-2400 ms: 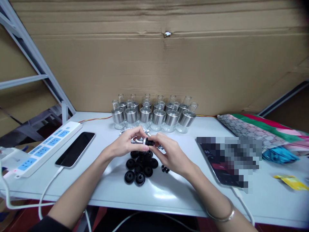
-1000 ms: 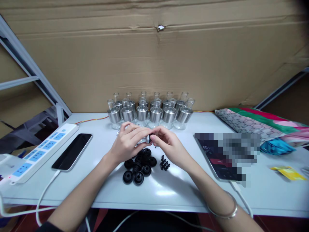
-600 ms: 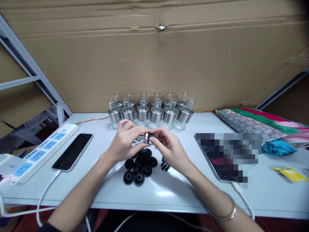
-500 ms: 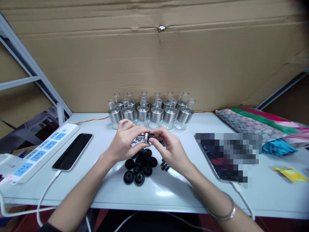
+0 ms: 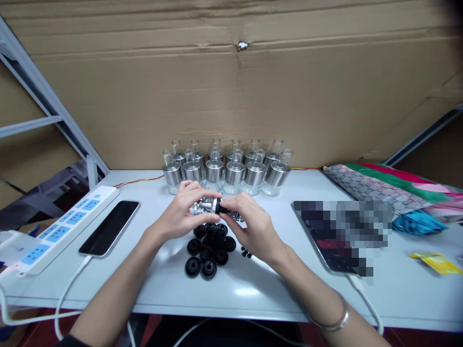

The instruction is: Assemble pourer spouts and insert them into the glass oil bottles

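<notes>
My left hand (image 5: 183,209) is closed, with fingers and thumb pinching a silver metal cap (image 5: 214,205) on its side. A black piece (image 5: 223,210) sits against the cap's right face. The thumb and fingers of my right hand (image 5: 255,226) are closed on that black piece, their tips partly covering it. More shiny metal parts (image 5: 197,208) show behind my left fingers; I cannot tell whether they are held or lie on the table. Just below my hands lies a pile of round black caps (image 5: 209,268). Small black pieces (image 5: 246,252) lie beside my right hand, partly hidden.
Glass bottles with silver metal bands (image 5: 235,172) stand in rows at the back of the white table (image 5: 173,299). To the left are a phone (image 5: 109,228) and a power strip (image 5: 70,226). A tablet (image 5: 325,236), patterned bags (image 5: 383,193) and a yellow packet (image 5: 439,262) lie right.
My right hand has shifted slightly left and down, its fingers curling further around the black piece. The silver cap has moved a little left and shows more between my hands.
</notes>
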Tool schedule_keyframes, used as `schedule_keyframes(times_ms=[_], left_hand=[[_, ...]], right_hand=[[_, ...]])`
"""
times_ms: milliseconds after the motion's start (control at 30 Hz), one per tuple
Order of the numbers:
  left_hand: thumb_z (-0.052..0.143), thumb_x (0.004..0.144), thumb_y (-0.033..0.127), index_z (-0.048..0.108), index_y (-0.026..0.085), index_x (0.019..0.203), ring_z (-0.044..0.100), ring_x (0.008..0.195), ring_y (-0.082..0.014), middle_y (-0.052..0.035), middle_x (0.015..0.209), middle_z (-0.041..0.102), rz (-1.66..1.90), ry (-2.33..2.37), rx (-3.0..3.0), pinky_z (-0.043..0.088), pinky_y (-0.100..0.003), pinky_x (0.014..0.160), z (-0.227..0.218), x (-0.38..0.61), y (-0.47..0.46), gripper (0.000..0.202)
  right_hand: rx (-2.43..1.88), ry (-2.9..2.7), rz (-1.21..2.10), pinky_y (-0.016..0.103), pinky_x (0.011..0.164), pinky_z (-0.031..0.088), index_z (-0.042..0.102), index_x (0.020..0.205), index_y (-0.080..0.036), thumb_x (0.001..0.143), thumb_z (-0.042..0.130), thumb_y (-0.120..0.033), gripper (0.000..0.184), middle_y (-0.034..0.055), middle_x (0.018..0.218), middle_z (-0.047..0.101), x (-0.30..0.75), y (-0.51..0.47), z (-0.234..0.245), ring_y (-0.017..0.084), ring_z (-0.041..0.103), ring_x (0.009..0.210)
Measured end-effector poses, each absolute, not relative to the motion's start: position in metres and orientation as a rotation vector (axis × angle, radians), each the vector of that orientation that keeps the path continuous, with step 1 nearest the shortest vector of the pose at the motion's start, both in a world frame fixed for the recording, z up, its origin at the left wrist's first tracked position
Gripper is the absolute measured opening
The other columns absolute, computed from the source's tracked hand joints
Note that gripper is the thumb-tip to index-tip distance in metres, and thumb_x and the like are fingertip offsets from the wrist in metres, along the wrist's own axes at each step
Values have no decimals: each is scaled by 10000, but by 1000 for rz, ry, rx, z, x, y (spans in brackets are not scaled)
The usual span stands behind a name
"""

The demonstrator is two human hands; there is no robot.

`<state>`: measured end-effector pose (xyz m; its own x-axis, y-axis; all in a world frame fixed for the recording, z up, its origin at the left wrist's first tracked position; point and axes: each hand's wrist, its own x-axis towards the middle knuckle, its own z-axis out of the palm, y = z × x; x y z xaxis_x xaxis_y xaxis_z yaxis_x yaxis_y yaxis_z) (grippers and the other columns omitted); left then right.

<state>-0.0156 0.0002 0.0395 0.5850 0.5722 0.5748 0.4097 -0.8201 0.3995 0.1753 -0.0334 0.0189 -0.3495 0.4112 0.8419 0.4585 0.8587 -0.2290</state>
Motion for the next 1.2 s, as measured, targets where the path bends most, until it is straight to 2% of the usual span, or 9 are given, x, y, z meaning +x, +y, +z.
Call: schedule_keyframes(times_ms=[233, 433, 533, 667, 767, 867, 1000, 1200], left_hand=[[609, 797, 562, 657, 248, 1005, 458, 831, -191, -4, 776, 558, 970, 898, 2453, 355, -324, 798, 41, -22, 4, 380], [587, 835, 520, 650, 229, 995, 503, 817, -181, -11, 821, 597, 912, 889, 2371, 379, -322, 779, 39, -20, 5, 338], [610, 839, 461, 618, 212, 1022, 530, 817, -174, -23, 884, 617, 940, 859, 2365, 401, -310, 756, 38, -16, 2, 309], [637, 846, 343, 565, 205, 1054, 552, 883, -188, -39, 978, 645, 1072, 791, 2508, 400, -345, 815, 36, -9, -2, 260], [626, 858, 260, 541, 209, 1069, 559, 966, -205, -52, 1051, 651, 1159, 741, 2622, 380, -381, 879, 33, -7, -2, 233], [629, 857, 251, 538, 212, 1076, 559, 975, -205, -47, 1046, 659, 1168, 736, 2676, 373, -384, 892, 32, -6, -2, 241], [633, 854, 318, 540, 201, 1074, 563, 935, -197, -46, 1021, 665, 1164, 737, 2671, 369, -375, 884, 34, -8, -2, 267], [621, 855, 376, 550, 194, 1052, 554, 889, -190, -42, 984, 666, 1123, 784, 2625, 365, -363, 860, 38, -8, -5, 277]], right_hand=[[-599, -2079, -272, 332, 709, 509, 543, 1015, -135, 868, 509, -40, 178, 107, 920, 666, 177, -33, 19, 180, 555, 800], [-609, -2119, -320, 341, 716, 493, 562, 1000, -121, 859, 513, -29, 175, 129, 950, 661, 181, -32, 17, 194, 534, 827], [-670, -2085, -216, 349, 727, 486, 555, 978, -171, 856, 504, -46, 183, 103, 962, 645, 181, -32, 18, 193, 544, 845], [-815, -1928, 188, 353, 772, 482, 508, 1017, -197, 829, 544, -135, 201, 81, 995, 603, 181, -31, 20, 192, 559, 904], [-994, -1837, 506, 291, 671, 466, 515, 950, -192, 865, 535, -258, 110, 32, 850, 604, 181, -32, 21, 151, 561, 749], [-1077, -1832, 681, 258, 613, 428, 541, 871, -187, 890, 507, -312, 131, -10, 704, 584, 181, -32, 22, 125, 534, 634], [-1067, -1850, 635, 250, 619, 427, 566, 887, -186, 878, 521, -282, 107, -8, 721, 600, 181, -33, 23, 127, 551, 653], [-963, -1904, 383, 261, 659, 472, 577, 950, -182, 872, 551, -222, 91, 16, 782, 631, 183, -34, 23, 140, 589, 697]])
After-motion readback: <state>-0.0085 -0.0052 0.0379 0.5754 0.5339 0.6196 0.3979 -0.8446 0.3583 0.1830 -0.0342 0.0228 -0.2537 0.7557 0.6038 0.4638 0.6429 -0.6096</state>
